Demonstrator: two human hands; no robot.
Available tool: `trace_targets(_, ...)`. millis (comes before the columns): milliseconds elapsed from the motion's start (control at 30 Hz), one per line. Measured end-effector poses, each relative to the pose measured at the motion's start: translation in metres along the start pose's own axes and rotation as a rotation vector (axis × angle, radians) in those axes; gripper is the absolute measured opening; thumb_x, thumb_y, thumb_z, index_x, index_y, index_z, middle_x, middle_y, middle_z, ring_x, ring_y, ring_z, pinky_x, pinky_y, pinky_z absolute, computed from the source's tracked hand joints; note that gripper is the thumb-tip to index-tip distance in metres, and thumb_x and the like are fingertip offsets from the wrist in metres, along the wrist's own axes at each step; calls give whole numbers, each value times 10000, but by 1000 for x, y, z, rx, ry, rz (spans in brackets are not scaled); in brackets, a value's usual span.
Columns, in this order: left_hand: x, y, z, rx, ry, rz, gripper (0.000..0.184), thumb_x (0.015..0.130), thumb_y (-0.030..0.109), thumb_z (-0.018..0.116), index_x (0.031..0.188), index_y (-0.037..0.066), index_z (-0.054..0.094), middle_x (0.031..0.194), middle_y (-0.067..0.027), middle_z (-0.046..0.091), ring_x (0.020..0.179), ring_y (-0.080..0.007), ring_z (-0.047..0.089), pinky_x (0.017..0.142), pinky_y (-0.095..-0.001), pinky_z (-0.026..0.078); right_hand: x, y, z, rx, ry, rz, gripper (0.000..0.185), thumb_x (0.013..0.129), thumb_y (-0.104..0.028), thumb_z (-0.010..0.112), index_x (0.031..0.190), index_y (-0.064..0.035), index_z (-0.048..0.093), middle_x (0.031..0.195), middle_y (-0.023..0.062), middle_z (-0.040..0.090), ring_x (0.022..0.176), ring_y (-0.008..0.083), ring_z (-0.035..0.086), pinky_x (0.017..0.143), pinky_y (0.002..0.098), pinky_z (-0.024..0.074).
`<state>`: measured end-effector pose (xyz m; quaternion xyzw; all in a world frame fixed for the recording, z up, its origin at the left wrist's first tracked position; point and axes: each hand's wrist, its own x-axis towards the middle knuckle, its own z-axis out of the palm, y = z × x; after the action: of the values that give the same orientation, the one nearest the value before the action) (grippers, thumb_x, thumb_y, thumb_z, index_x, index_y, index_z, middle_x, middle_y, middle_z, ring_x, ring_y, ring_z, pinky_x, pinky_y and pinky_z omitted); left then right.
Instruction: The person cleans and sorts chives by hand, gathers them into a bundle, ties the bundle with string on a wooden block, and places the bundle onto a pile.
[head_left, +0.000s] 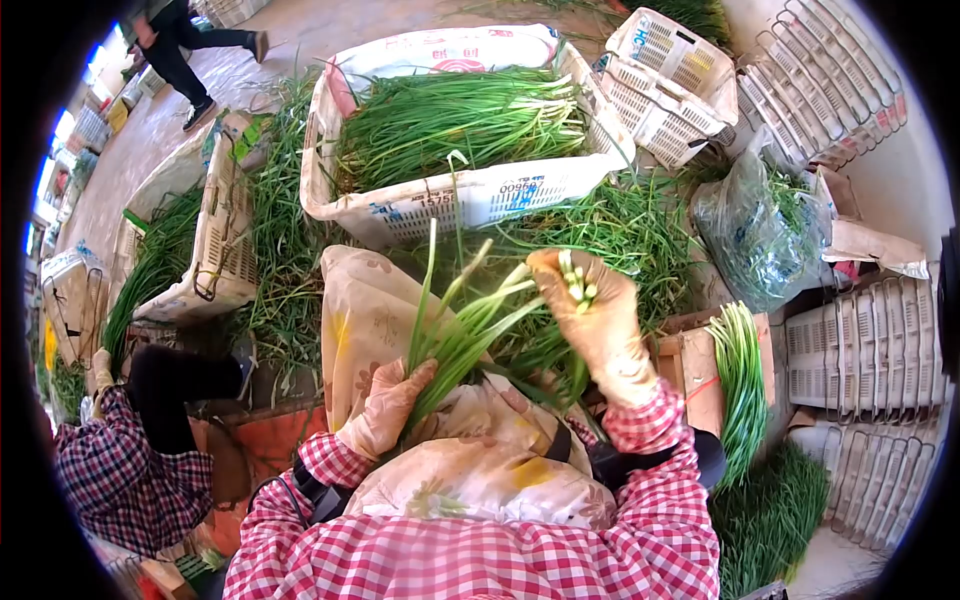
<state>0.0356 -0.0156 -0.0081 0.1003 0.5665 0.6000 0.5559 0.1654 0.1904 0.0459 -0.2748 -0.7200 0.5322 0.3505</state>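
My left hand (388,408), in a thin pale glove, is closed around a loose bunch of chives (460,350) above my lap. Their green leaves fan up and to the right, reaching the right hand. My right hand (597,315), in a stained glove, is closed around a small cluster of chives whose white stem ends (577,280) poke out at the top of the fist. Below it hang green leaves, partly hidden by the wrist. A patterned, stained apron (450,465) covers my lap.
Ahead stands a white crate (470,205) full of chives. Loose leaves (640,235) litter the floor. A tied bundle (738,390) lies on a wooden box at right, near stacked crates (860,345) and a plastic bag (765,235). A co-worker (140,460) sits left; another person (185,50) walks behind.
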Motion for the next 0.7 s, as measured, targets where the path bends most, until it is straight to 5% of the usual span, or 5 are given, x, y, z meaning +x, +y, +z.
trace_targets(100, -7, 3, -2, 38, -38, -38, 217, 941, 199, 527, 1077, 51, 609, 866, 4, 645, 676, -38, 558, 547, -187, 447, 28, -2, -23, -485, -304, 67, 230, 837, -177, 642, 1040, -71, 657, 895, 128, 682, 776, 173, 657, 693, 273, 533)
trace_targets(133, -9, 3, -3, 60, -51, -51, 219, 945, 198, 517, 1087, 58, 609, 874, -4, 649, 663, -41, 562, 530, -187, 446, 33, -17, -24, -454, -420, 262, 244, 821, -189, 662, 1043, -88, 664, 907, 112, 687, 798, 172, 655, 710, 277, 522)
trace_targets(300, -16, 1, -5, 22, -73, -83, 183, 946, 190, 517, 1006, 59, 628, 837, -10, 646, 623, -40, 542, 531, -186, 439, 28, 27, -27, -311, -716, 256, 256, 817, -287, 676, 947, -67, 683, 838, 114, 680, 760, 213, 649, 676, 318, 511)
trace_targets(500, -15, 8, 0, 80, -117, -86, 209, 945, 158, 514, 1059, 17, 617, 904, -29, 656, 743, -60, 571, 640, -201, 469, -4, 45, -5, -1145, -518, -590, 109, 753, -142, 616, 827, -73, 575, 680, 77, 543, 592, 240, 593, 510, 361, 467)
trace_targets(700, -11, 8, -1, 41, -71, -97, 204, 928, 135, 539, 1057, 3, 626, 926, -52, 664, 760, -73, 585, 668, -201, 480, 9, 53, -4, -1057, -262, -609, 80, 750, -119, 585, 780, -72, 527, 638, 79, 511, 533, 225, 563, 462, 348, 437)
